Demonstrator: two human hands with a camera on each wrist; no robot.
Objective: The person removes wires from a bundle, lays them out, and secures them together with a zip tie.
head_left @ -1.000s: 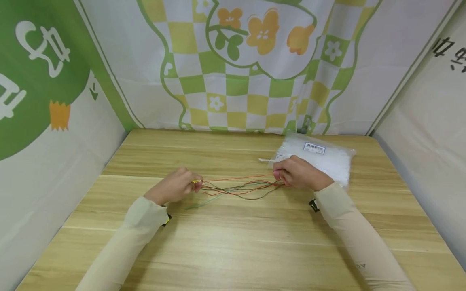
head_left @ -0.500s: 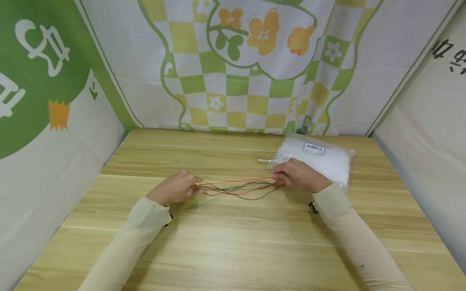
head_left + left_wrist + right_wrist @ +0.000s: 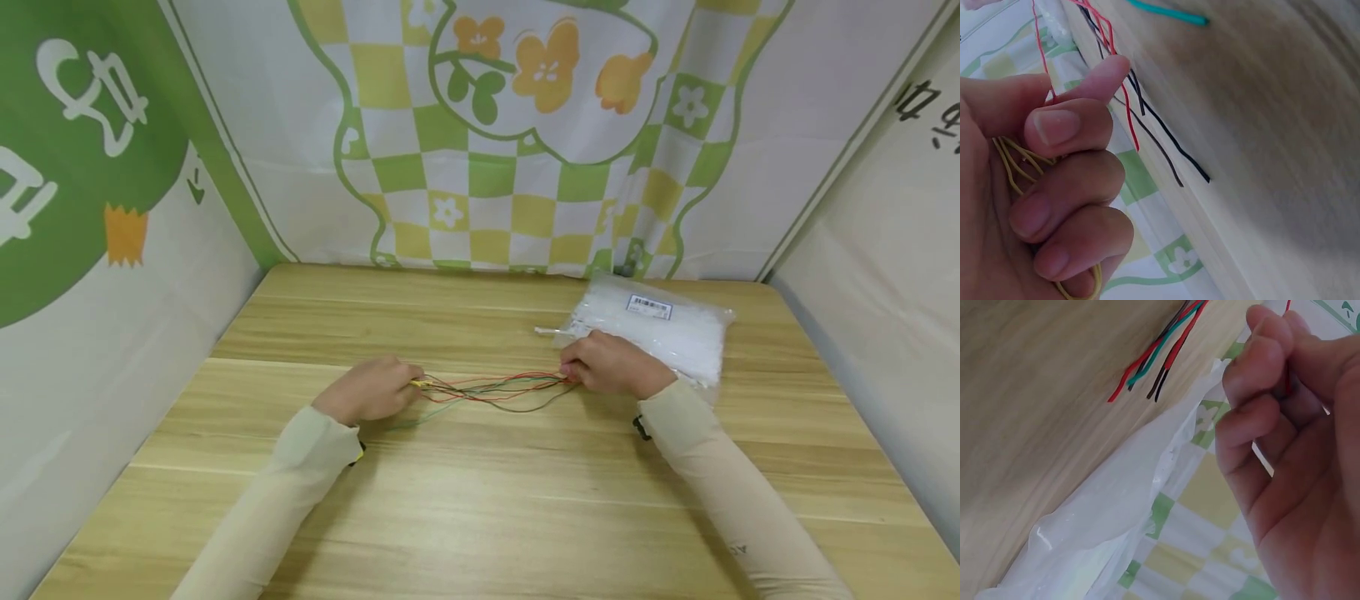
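Observation:
My left hand (image 3: 371, 390) curls its fingers round looped yellow wires (image 3: 1019, 164). A red wire (image 3: 1041, 53) runs to its thumb, beside the index finger. On the right, my right hand (image 3: 611, 364) pinches a red wire (image 3: 1288, 305) between thumb and fingers. Loose red, black and green wires (image 3: 487, 397) lie crossed on the table between the hands. The teal-green wire (image 3: 1169, 11) sticks out from the bundle at the left. Bare table shows under the cut ends of several wires (image 3: 1163, 369) near the right hand.
A clear plastic bag of white strips (image 3: 675, 333) with a barcode label lies behind the right hand. One white strip (image 3: 551, 332) pokes out at its left. The wooden table (image 3: 480, 500) meets printed cloth (image 3: 487, 200) at its back edge.
My left hand has moved a little right and towards me. The right hand has come slightly lower, and the red wire stretched between the hands has dropped nearer the other wires.

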